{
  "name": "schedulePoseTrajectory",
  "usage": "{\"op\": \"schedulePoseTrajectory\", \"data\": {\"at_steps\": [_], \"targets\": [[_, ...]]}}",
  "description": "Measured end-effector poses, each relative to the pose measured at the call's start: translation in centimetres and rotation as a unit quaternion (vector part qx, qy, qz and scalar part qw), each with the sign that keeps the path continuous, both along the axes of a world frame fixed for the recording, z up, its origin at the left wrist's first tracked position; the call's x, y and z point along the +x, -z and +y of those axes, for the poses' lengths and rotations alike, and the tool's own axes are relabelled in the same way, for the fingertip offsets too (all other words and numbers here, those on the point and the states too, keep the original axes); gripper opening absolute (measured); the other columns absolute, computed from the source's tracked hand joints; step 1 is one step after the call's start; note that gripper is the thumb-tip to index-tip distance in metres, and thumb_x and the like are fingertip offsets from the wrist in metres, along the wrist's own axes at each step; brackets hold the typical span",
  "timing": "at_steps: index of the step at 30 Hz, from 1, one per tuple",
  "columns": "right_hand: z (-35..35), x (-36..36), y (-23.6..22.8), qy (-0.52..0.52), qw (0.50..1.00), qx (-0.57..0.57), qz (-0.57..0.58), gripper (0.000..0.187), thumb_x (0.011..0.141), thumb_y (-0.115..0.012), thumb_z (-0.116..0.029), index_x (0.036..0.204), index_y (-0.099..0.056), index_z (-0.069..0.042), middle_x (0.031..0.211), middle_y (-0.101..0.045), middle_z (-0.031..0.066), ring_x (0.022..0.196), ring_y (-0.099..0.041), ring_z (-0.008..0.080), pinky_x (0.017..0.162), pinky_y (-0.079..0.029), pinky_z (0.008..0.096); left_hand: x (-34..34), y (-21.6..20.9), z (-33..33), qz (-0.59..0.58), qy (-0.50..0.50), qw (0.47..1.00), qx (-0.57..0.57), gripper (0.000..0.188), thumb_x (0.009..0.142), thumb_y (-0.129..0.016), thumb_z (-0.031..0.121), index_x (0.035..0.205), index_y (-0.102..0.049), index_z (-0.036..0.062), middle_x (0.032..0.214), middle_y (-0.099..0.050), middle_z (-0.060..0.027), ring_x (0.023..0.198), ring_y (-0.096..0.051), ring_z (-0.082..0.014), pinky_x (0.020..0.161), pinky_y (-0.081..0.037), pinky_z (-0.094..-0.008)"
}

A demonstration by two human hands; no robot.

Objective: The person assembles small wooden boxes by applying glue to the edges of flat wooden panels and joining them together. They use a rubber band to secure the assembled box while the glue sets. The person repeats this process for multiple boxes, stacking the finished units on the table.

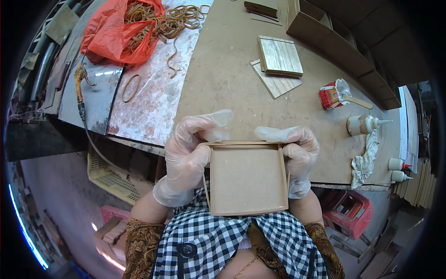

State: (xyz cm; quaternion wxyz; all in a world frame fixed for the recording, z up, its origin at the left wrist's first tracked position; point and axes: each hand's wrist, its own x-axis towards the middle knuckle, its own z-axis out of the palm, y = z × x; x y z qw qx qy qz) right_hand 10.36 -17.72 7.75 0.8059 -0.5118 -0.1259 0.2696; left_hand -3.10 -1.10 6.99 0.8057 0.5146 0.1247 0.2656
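Observation:
A shallow square tray of brown board (248, 181), with thin raised edges, is held in front of my body at the table's near edge. My left hand (188, 153), in a clear plastic glove, is closed on its far left corner. My right hand (298, 151), gloved likewise, grips the far right corner. Both thumbs and forefingers are at the far edge, where a thin tan band (246, 143) runs across. Narrow tan strands stand off the tray's left and right sides; whether they belong to the same band I cannot tell. The undersides of my fingers are hidden.
Beyond lie stacked wood-grain panels (281, 56). At right stand a red-and-white glue pouch (331, 95) with a stick, a white squeeze bottle (364, 124) and a crumpled cloth (364, 162). A red bag (109, 39) of tan rubber bands lies far left, near an air gun (80, 83).

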Motion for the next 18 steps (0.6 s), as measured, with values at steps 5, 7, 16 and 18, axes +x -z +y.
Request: {"op": "schedulePoseTrajectory", "data": {"at_steps": [5,7,16,18], "targets": [[0.0,0.3,-1.1,-0.008,1.0,-0.021,0.013,0.026,0.061,-0.041,0.013,0.081,-0.056,0.006,0.094,-0.069,0.0303,0.087,-0.071,0.0338,0.077,-0.06,0.0405,0.4,-0.7,-0.3,-0.006,0.003,0.994,-0.111,0.048,0.074,-0.042,-0.018,0.116,-0.053,0.0026,0.126,-0.058,-0.0209,0.095,-0.066,-0.0191,0.088,-0.056,-0.0344],[-0.1,0.6,-1.6,-0.014,0.999,-0.024,0.031,0.027,0.06,-0.042,0.012,0.082,-0.056,0.007,0.093,-0.069,0.0301,0.084,-0.071,0.0334,0.076,-0.061,0.0394,0.8,-1.6,-0.1,0.034,0.001,0.987,-0.154,0.048,0.071,-0.049,-0.018,0.114,-0.055,0.0034,0.11,-0.059,-0.0132,0.091,-0.066,-0.0197,0.085,-0.057,-0.0361],[-0.3,2.1,-1.3,-0.013,0.988,-0.029,0.151,0.041,0.064,-0.04,0.011,0.103,-0.055,0.011,0.102,-0.068,0.0264,0.082,-0.072,0.0305,0.071,-0.06,0.0333,1.9,-1.8,1.1,0.138,0.086,0.947,-0.275,0.052,0.065,-0.06,-0.014,0.115,-0.056,0.0005,0.095,-0.059,-0.0083,0.087,-0.066,-0.0206,0.082,-0.057,-0.0333],[-0.2,1.8,-1.3,-0.009,0.988,-0.023,0.154,0.041,0.065,-0.04,0.011,0.103,-0.055,0.011,0.104,-0.067,0.0267,0.083,-0.072,0.0302,0.07,-0.06,0.0319,2.0,-1.5,1.5,0.139,0.107,0.945,-0.276,0.051,0.065,-0.058,-0.015,0.114,-0.056,0.0002,0.099,-0.06,-0.01,0.092,-0.066,-0.0221,0.083,-0.057,-0.0338]]}}
